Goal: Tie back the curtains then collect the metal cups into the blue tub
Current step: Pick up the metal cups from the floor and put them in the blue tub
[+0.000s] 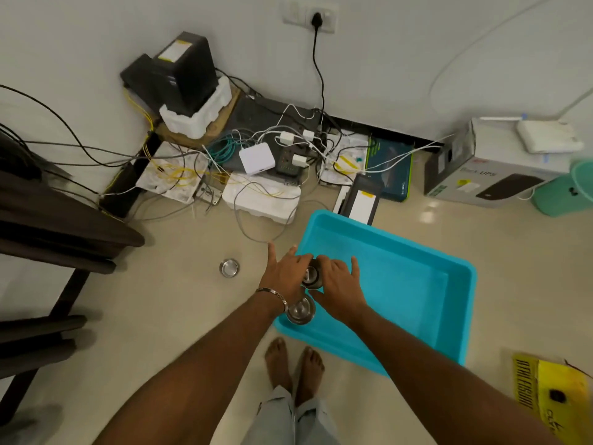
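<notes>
Your left hand [285,277] and right hand [337,285] grasp a metal cup [310,277] over the blue tub [417,248] | second cup [301,311] inside | third cup [229,268] on floor

Metal cup [310,273] between both hands: mostly covered by left hand [285,277] and right hand [337,289]; grip not discernible. Second cup [301,310]: rim partly behind left wrist. Blue tub [417,252]: near-left wall hidden by forearms. Green bucket [568,191]: cut by right edge. Yellow carton [552,393]: cropped, print blurred. Dark curtain [48,220]: cut by left edge.
</notes>
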Demonstrator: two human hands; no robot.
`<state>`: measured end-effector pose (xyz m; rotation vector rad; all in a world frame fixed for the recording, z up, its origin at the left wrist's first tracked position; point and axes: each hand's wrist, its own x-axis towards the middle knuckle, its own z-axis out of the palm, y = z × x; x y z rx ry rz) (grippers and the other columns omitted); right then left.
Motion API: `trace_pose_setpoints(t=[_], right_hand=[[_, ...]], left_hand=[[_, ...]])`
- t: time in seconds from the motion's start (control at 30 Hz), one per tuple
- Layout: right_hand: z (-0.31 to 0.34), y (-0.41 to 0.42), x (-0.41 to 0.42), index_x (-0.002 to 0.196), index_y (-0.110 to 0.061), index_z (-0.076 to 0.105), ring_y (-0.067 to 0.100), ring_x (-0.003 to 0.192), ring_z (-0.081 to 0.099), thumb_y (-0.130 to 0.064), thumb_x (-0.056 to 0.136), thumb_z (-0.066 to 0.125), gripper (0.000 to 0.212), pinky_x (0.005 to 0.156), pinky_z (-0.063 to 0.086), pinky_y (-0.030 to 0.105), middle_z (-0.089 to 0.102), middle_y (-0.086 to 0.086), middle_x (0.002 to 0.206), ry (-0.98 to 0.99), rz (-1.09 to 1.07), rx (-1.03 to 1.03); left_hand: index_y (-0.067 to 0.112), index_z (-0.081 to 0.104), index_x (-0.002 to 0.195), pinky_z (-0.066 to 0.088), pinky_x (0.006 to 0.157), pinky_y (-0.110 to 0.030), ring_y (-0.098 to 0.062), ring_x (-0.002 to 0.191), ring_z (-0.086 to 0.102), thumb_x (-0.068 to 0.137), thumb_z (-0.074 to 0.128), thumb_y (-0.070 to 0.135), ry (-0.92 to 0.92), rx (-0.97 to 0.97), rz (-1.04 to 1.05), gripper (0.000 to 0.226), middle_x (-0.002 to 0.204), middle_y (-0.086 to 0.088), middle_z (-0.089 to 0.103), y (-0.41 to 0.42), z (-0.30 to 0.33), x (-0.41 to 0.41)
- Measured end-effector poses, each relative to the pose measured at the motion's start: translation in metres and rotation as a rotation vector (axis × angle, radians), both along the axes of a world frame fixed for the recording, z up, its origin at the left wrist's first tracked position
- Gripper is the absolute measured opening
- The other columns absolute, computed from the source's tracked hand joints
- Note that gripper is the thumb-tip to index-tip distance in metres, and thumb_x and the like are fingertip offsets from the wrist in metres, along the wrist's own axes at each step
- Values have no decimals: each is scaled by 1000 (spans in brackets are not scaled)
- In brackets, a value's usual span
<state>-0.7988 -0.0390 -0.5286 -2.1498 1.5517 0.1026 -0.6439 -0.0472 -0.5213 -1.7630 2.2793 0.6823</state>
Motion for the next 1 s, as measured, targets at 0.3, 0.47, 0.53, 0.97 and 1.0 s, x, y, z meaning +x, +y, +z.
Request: trace_pose_setpoints(t=[0.3, 0.47, 0.53, 0.97, 1.0], right_hand=[[-43, -4, 1, 142, -15, 36, 24, 134, 40, -51, 86, 58, 70, 120, 2, 55, 51, 0, 136, 33, -16, 34], [-58, -4, 2, 144, -15, 34, 26, 143, 32, -42, 89, 62, 68, 119, 0, 54, 46, 1, 144, 36, -30, 56], [-62, -5, 3, 146, -14, 31, 28, 147, 25, -42, 91, 61, 69, 120, -2, 54, 41, 3, 149, 41, -24, 72], [-78, -7, -1, 148, -14, 27, 30, 150, 16, -48, 93, 57, 71, 120, -3, 55, 36, 3, 154, 52, -17, 105], [-78, -7, -1, 148, -14, 27, 30, 150, 16, -48, 93, 57, 71, 120, -4, 54, 36, 3, 154, 47, -23, 103]], left_hand=[[28, 37, 138, -20, 110, -60, -21, 149, 20, 91, 60, 46, 19, 30, -13, 56, 143, 6, 51, -7, -40, -1], [29, 40, 135, -23, 108, -60, -23, 149, 18, 90, 61, 44, -19, 49, -30, 53, 142, 8, 52, -12, -55, -5], [30, 41, 133, -24, 107, -61, -24, 149, 18, 90, 60, 47, -34, 43, -41, 50, 141, 8, 53, -13, -58, -5], [30, 45, 126, -30, 104, -59, -26, 150, 16, 89, 61, 50, -44, 63, -37, 45, 135, 8, 59, -15, -76, -10], [31, 45, 126, -29, 105, -60, -26, 150, 16, 89, 61, 50, -43, 62, -38, 45, 135, 8, 60, -15, -77, -10]])
